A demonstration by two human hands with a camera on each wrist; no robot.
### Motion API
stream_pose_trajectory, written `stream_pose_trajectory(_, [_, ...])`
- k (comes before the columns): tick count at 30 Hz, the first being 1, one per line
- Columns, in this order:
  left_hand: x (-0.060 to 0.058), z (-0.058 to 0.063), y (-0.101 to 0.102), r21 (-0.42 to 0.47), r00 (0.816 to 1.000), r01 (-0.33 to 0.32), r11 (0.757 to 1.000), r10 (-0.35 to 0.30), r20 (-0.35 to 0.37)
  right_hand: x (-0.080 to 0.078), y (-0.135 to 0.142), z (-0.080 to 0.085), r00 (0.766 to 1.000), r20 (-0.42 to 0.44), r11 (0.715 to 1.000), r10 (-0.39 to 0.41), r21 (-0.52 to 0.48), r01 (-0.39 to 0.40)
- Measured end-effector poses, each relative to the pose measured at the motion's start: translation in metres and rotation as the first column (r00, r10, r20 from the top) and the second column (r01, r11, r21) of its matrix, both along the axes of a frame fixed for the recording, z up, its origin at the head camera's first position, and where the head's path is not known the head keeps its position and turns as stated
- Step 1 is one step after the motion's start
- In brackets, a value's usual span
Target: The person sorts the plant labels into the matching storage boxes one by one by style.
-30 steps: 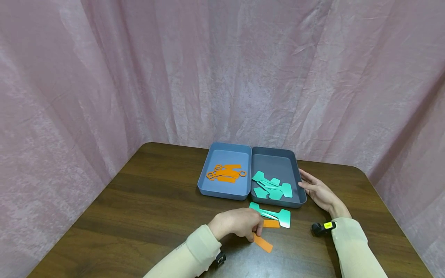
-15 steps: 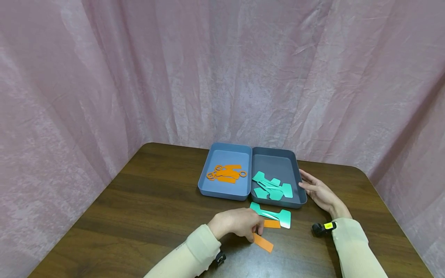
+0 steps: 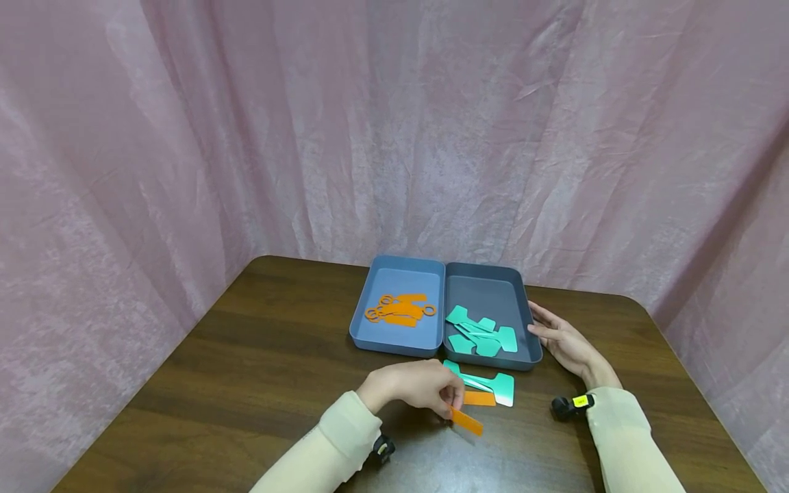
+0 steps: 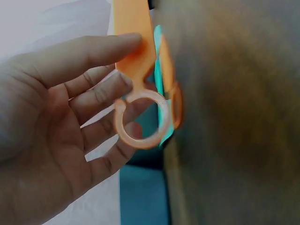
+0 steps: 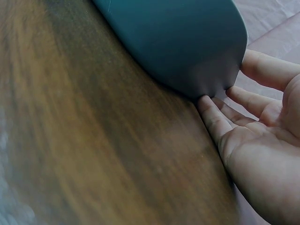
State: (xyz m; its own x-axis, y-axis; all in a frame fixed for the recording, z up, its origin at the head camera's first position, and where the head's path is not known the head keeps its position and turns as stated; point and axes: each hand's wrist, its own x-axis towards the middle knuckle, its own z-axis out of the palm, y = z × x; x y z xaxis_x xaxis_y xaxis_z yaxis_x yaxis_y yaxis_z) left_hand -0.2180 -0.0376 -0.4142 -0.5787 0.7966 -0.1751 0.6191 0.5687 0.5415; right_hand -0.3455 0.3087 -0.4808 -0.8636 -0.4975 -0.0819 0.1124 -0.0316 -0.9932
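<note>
My left hand (image 3: pixel 419 387) pinches a flat orange tag (image 3: pixel 467 422) between thumb and fingers, tilted just over the table. In the left wrist view the tag's open ring (image 4: pixel 165 124) hangs below the fingers. Past it on the table lie another orange tag (image 3: pixel 481 398) and green double-ended flat spatulas (image 3: pixel 505 389). My right hand (image 3: pixel 570 349) touches the right side of the dark grey tray (image 3: pixel 487 286) with extended fingers; the right wrist view shows fingertips against its outer wall. Several green spatulas (image 3: pixel 489 347) lie in that tray.
A blue tray (image 3: pixel 407 276) stands side by side with the grey one and holds several orange tags (image 3: pixel 401 309). Both sit near the back edge of the brown wooden table (image 3: pixel 277 356). Pink curtains (image 3: pixel 394 137) hang behind and at the sides.
The pinched orange tag has been raised and tilted off the tabletop, with the left hand slightly higher. The right hand stays at the grey tray.
</note>
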Motion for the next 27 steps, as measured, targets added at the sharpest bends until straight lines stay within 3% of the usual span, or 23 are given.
stream_pose_trajectory(5, [-0.008, 0.011, -0.015, 0.086, 0.997, -0.07, 0.994, 0.067, 0.034, 0.0, 0.0, -0.001, 1.0, -0.007, 1.0, 0.007, -0.011, -0.007])
stream_pose_trajectory(11, [-0.017, 0.019, -0.032, 0.194, 0.987, -0.16, 0.968, 0.159, 0.021, -0.001, 0.0, -0.001, 1.0, -0.008, 1.0, 0.008, -0.015, -0.008])
stream_pose_trajectory(19, [-0.026, 0.024, -0.049, 0.259, 0.952, -0.29, 0.921, 0.304, -0.016, 0.001, 0.0, 0.0, 1.0, -0.015, 1.0, 0.009, 0.003, -0.009])
stream_pose_trajectory(27, [-0.031, 0.024, -0.062, 0.32, 0.923, -0.354, 0.879, 0.384, -0.031, 0.001, -0.001, -0.001, 1.0, -0.012, 1.0, -0.005, -0.009, 0.005])
